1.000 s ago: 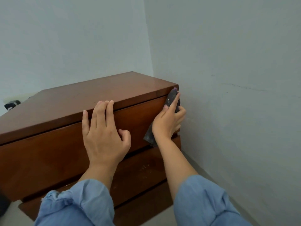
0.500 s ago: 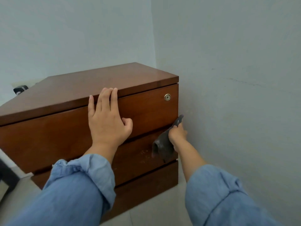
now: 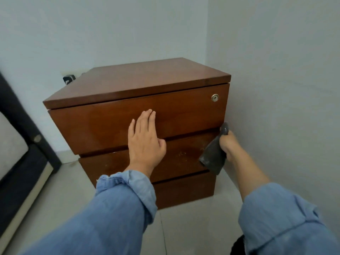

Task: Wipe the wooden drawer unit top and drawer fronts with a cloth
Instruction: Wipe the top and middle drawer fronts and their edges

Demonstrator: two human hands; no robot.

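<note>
Right hand [image 3: 229,144] clamped on dark grey cloth [image 3: 213,157] at middle front of brown wooden drawer unit [image 3: 147,83]; left hand [image 3: 145,142] flat, fingers straight. Marks beside grip, bottom front probably left.

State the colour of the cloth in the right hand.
Dark grey cloth, clearest in the head view.

soft even daylight, no hard shadows, faint sheen on the wooden drawer unit [image 3: 147,80] top, wide-angle bending at the edges, blurred sleeves [image 3: 103,218] up close, slightly soft overall
</note>
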